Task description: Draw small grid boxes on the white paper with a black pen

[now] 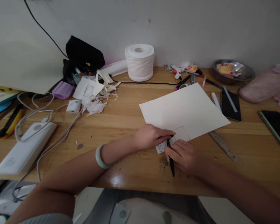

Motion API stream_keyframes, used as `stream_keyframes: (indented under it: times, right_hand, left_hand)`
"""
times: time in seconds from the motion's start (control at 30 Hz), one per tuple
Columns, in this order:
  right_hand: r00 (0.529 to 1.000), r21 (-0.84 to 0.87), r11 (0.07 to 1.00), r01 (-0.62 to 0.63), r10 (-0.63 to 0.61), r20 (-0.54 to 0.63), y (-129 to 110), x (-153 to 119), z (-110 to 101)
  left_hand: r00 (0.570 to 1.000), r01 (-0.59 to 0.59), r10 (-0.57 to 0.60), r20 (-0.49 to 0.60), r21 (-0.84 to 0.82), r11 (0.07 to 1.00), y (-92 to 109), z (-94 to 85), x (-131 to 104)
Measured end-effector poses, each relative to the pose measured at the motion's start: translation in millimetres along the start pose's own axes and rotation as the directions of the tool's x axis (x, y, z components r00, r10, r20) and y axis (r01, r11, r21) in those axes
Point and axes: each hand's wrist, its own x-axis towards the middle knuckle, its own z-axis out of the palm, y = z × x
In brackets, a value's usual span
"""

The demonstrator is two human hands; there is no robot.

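A large sheet of white paper (184,109) lies tilted on the wooden table. Near its lower edge it bears a thin drawn rectangle and small looped marks. My right hand (186,155) is closed around a black pen (171,165), whose lower end points toward me. My left hand (151,137) rests at the sheet's lower left corner with its fingers pressed together. A small dark spot shows at its fingertips, too small to identify. A pale bangle circles my left wrist.
Paper scraps (95,96), a black pencil case (84,54), a power bank (25,147) with cables and a yellow cutter (9,124) are left. A paper roll (139,63) stands behind. On the right are a metal bowl (245,71), a ruler (221,146) and a phone (275,127).
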Motion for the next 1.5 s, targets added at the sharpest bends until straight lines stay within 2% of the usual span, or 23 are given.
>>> stream_keyframes:
  times: [0.23, 0.63, 0.8, 1.03, 1.23, 1.5]
  right_hand:
    - [1.0, 0.018, 1.0, 0.022, -0.022, -0.018, 0.3, 1.5, -4.7]
    - [1.0, 0.066, 0.998, -0.007, 0.009, -0.024, 3.1, -2.3, -4.9]
    - [0.998, 0.088, 0.996, -0.007, 0.013, -0.065, 5.4, -3.2, -4.8]
    - [0.973, 0.217, 0.973, 0.076, -0.025, -0.229, 4.3, -4.2, -13.6]
    - [0.971, 0.316, 0.943, 0.107, -0.03, -0.239, 4.5, -2.9, -17.9]
    - [0.971, 0.326, 0.941, 0.087, -0.007, -0.239, 4.2, -6.6, -11.3]
  left_hand:
    - [1.0, -0.007, 0.007, -0.028, 0.0, 1.0, -0.2, 1.0, -0.1]
    - [0.999, -0.019, 0.019, -0.039, 0.01, 1.0, -1.2, 2.0, -1.0]
    - [0.999, -0.023, 0.023, -0.037, 0.012, 1.0, -0.9, 1.7, -0.8]
    - [0.997, -0.042, 0.042, -0.063, 0.006, 0.999, -1.6, 2.1, -2.0]
    - [0.997, -0.033, 0.03, -0.066, -0.053, 0.998, 0.5, -1.0, -1.8]
    - [0.995, -0.078, 0.075, -0.062, -0.051, 0.996, 0.5, 0.3, -1.8]
